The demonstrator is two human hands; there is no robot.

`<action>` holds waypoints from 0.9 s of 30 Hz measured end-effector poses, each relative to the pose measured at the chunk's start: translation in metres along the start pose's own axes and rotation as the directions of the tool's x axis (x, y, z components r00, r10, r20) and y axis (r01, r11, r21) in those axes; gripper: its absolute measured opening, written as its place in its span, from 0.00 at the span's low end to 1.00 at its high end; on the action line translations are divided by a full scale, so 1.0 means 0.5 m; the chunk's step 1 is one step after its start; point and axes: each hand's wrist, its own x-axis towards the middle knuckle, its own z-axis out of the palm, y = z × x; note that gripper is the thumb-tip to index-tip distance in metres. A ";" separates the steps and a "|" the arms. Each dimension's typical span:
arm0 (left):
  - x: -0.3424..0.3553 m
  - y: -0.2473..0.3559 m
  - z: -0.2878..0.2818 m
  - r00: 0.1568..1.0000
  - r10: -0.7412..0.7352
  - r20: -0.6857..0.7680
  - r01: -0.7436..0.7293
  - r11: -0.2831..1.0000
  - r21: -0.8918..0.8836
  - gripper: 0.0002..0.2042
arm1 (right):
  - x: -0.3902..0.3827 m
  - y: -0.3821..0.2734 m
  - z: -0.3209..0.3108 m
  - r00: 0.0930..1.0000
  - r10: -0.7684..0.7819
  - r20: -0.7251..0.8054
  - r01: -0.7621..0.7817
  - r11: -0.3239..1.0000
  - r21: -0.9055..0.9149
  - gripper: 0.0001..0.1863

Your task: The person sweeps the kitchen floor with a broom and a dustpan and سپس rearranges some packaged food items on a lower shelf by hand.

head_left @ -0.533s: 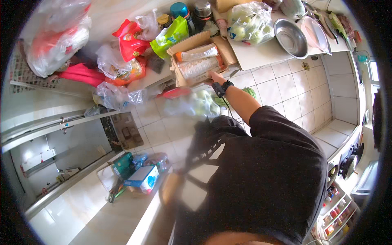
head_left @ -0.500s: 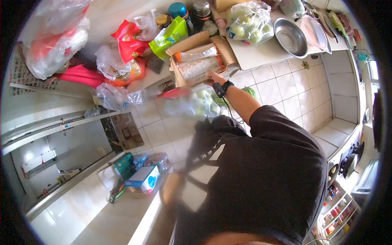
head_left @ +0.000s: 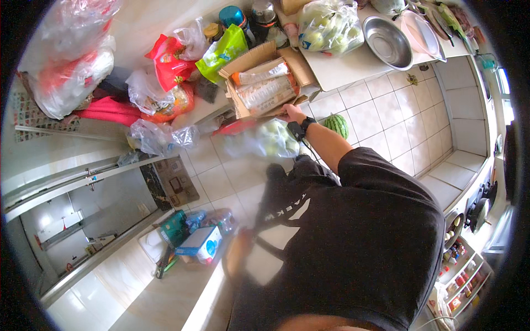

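My right hand (head_left: 291, 113), with a black strapped device on the wrist, grips the lower edge of an open cardboard box (head_left: 308, 76) holding long wrapped packages (head_left: 265, 91). Below it lie a blurred clear bag of pale green produce (head_left: 264, 142) and a striped watermelon (head_left: 337, 126) on the tiled floor (head_left: 381, 127). A red bag (head_left: 232, 126) sits by the box. A skin-coloured blur (head_left: 237, 248) beside my dark shirt may be my left arm; its fingers cannot be made out.
Plastic bags (head_left: 154, 138) crowd the left shelf. A white worktop (head_left: 337, 73) holds bagged vegetables (head_left: 329, 26) and a steel bowl (head_left: 386, 43). A doorway with a metal frame (head_left: 88, 179) is at left, bottles and a carton (head_left: 199, 243) below. Pans (head_left: 477, 212) line the right.
My right hand has shifted slightly downward in the picture, still at the box edge. The view has shifted a little, and more of the watermelon shows now.
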 end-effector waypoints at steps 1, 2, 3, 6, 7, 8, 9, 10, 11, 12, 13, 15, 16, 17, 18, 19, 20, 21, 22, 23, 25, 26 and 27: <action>0.092 0.065 -0.014 0.991 0.086 0.104 -0.090 0.995 0.037 0.13 | 0.087 -0.064 -0.146 0.965 -0.231 0.128 0.262 0.900 -0.348 0.12; 0.220 0.125 0.008 0.951 0.188 0.246 -0.205 0.978 0.047 0.13 | 0.139 -0.172 -0.335 0.847 -0.486 0.215 0.499 0.590 -0.635 0.09; 0.164 0.064 -0.003 0.977 0.121 0.175 -0.131 0.990 0.051 0.13 | 0.121 -0.072 -0.238 0.966 -0.249 0.068 0.255 0.882 -0.397 0.09; 0.076 0.022 -0.013 0.994 0.075 0.079 -0.078 0.996 0.040 0.13 | 0.012 -0.001 -0.079 0.976 0.029 -0.217 -0.105 0.931 -0.349 0.09; 0.081 0.028 -0.016 0.993 0.083 0.081 -0.087 0.995 0.045 0.13 | 0.000 0.013 -0.080 0.979 -0.004 -0.205 -0.050 0.964 -0.260 0.08; 0.089 0.037 -0.017 0.992 0.086 0.091 -0.091 0.994 0.052 0.13 | -0.003 0.029 -0.093 0.980 -0.042 -0.195 0.022 0.995 -0.100 0.07; 0.092 0.041 -0.019 0.991 0.092 0.094 -0.097 0.994 0.056 0.13 | -0.006 0.041 -0.101 0.979 -0.067 -0.193 0.067 0.998 -0.005 0.07; 0.092 0.044 -0.020 0.991 0.094 0.094 -0.100 0.993 0.059 0.13 | -0.006 0.051 -0.110 0.980 -0.090 -0.179 0.093 0.996 0.013 0.06; 0.075 0.038 -0.019 0.993 0.084 0.079 -0.089 0.994 0.058 0.13 | -0.025 0.063 -0.100 0.983 -0.067 -0.169 0.066 0.998 -0.017 0.05; 0.125 0.073 -0.019 0.983 0.119 0.140 -0.130 0.989 0.073 0.13 | 0.035 0.053 -0.215 0.949 -0.314 -0.017 0.293 0.904 -0.310 0.05; 0.127 0.085 -0.024 0.981 0.129 0.147 -0.142 0.987 0.081 0.13 | 0.057 0.063 -0.248 0.921 -0.378 0.100 0.381 0.811 -0.445 0.05; 0.120 0.080 -0.022 0.982 0.125 0.139 -0.138 0.987 0.083 0.12 | 0.041 0.075 -0.260 0.904 -0.362 0.226 0.424 0.701 -0.574 0.05; 0.102 0.062 -0.019 0.987 0.112 0.118 -0.122 0.989 0.081 0.12 | 0.014 0.081 -0.230 0.923 -0.304 0.237 0.385 0.710 -0.590 0.05; 0.088 0.060 -0.018 0.989 0.102 0.106 -0.110 0.991 0.077 0.12 | -0.017 0.073 -0.209 0.936 -0.257 0.242 0.353 0.713 -0.606 0.05; 0.084 0.062 -0.015 0.989 0.107 0.103 -0.116 0.990 0.083 0.12 | -0.031 0.065 -0.201 0.973 -0.167 0.161 0.227 0.832 -0.506 0.06; 0.080 0.063 -0.016 0.989 0.108 0.100 -0.117 0.989 0.086 0.12 | -0.043 0.059 -0.189 0.994 -0.062 0.091 0.092 0.918 -0.386 0.07; 0.101 0.081 -0.016 0.983 0.129 0.130 -0.142 0.985 0.095 0.12 | -0.022 0.058 -0.234 0.961 -0.178 0.211 0.264 0.812 -0.521 0.08; 0.128 0.103 -0.019 0.976 0.152 0.159 -0.170 0.980 0.105 0.12 | 0.004 0.058 -0.285 0.899 -0.295 0.324 0.437 0.660 -0.611 0.09; 0.129 0.107 -0.018 0.974 0.162 0.161 -0.181 0.977 0.111 0.12 | 0.009 0.060 -0.287 0.900 -0.290 0.326 0.433 0.688 -0.583 0.09; 0.128 0.105 -0.016 0.973 0.169 0.159 -0.188 0.976 0.113 0.12 | 0.003 0.055 -0.271 0.901 -0.284 0.329 0.429 0.701 -0.570 0.10; 0.105 0.093 -0.013 0.976 0.176 0.127 -0.191 0.975 0.115 0.12 | -0.042 0.039 -0.172 0.987 -0.129 0.094 0.152 0.935 -0.320 0.10; 0.107 0.097 -0.012 0.972 0.195 0.132 -0.211 0.970 0.122 0.12 | -0.072 0.013 -0.129 0.990 0.080 -0.117 -0.078 0.997 0.019 0.10; 0.109 0.101 -0.012 0.967 0.218 0.135 -0.235 0.964 0.126 0.12 | -0.063 0.008 -0.127 0.990 0.079 -0.114 -0.078 0.997 0.013 0.10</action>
